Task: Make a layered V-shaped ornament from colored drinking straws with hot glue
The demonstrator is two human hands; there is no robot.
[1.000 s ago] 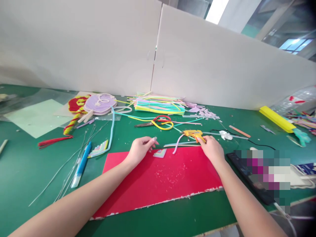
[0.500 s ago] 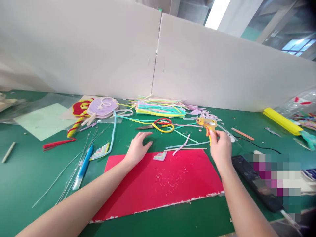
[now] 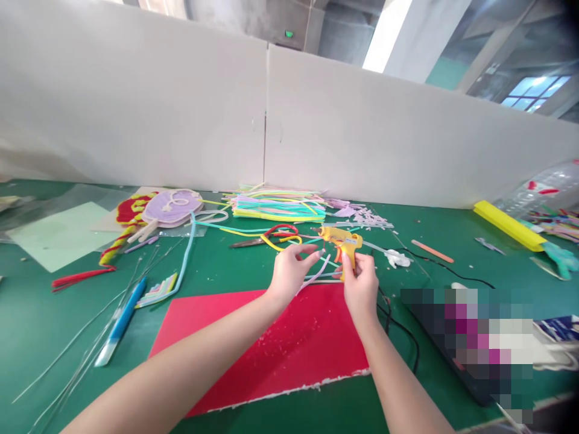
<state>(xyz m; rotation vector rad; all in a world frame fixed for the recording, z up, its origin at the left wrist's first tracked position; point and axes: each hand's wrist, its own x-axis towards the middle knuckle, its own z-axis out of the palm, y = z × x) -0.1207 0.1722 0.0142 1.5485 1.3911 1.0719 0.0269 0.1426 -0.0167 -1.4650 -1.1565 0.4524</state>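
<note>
My right hand (image 3: pixel 360 280) is wrapped round the handle of a yellow hot glue gun (image 3: pixel 341 236), whose nozzle points left. Close to the nozzle, my left hand (image 3: pixel 292 270) has its thumb and forefinger drawn together in a pinch. A tiny pale bit shows at the fingertips, too small to name. Beneath the hands, a lilac pipe cleaner (image 3: pixel 315 275) slants up from the far edge of the red board (image 3: pixel 289 361). Scissors (image 3: pixel 278 235) with red and yellow handles lie just beyond my left hand.
A bundle of pastel pipe cleaners (image 3: pixel 278 208) lies at the back. To the left are a lilac round piece (image 3: pixel 172 206), a striped corner piece (image 3: pixel 157 292), a blue pen-like tool (image 3: pixel 122 322) and thin wires. A yellow box (image 3: pixel 509 226) and dark cable (image 3: pixel 465 277) are rightward.
The glue gun has been lifted and brought left towards my left hand. My left hand has moved right and closed from spread fingers to a pinch. The view has shifted somewhat.
</note>
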